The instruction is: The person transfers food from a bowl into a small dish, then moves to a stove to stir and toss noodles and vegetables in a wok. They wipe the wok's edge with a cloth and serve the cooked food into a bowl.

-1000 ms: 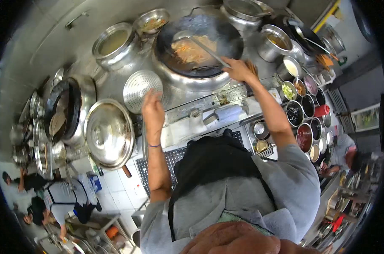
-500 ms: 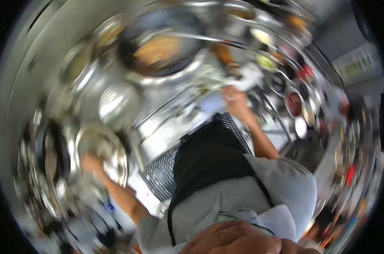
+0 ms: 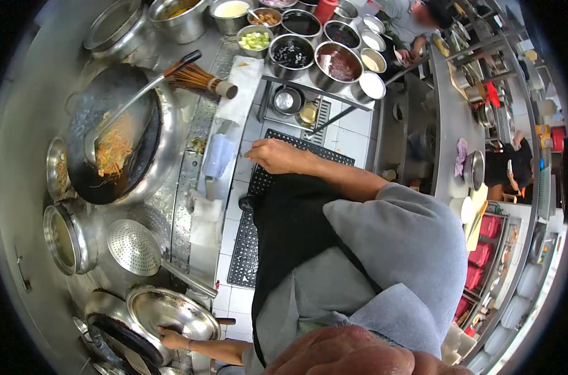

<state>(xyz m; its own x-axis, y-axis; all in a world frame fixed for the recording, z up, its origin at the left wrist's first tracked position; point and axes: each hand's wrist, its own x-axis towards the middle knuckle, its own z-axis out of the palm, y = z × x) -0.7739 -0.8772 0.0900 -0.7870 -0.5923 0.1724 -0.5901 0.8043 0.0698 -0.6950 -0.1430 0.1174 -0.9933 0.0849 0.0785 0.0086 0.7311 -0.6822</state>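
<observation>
My left hand (image 3: 173, 339) is at the lower rim of a wide metal bowl (image 3: 171, 307), fingers closed over the edge. Close beside it are a dark wok (image 3: 118, 340) and a short wooden handle (image 3: 226, 321). My right hand (image 3: 273, 155) hangs just off the counter edge with its fingers curled and nothing visible in them. Nearest to it, a bluish translucent block-like item (image 3: 218, 156) lies on the counter. A large wok (image 3: 84, 131) holds shredded food (image 3: 114, 150), and a long-handled ladle (image 3: 131, 100) rests in it.
A perforated strainer (image 3: 134, 247) lies by the wok, its handle reaching past the counter edge. A bamboo brush (image 3: 202, 81) sits near several seasoning pots (image 3: 290, 53). Black matting (image 3: 241, 250) covers part of the floor. Another person (image 3: 409, 25) stands at the back.
The view has turned right and sharpened from a blur, so the wok and bowl appear farther left. My left hand stays at the bowl's rim, my right by the counter edge.
</observation>
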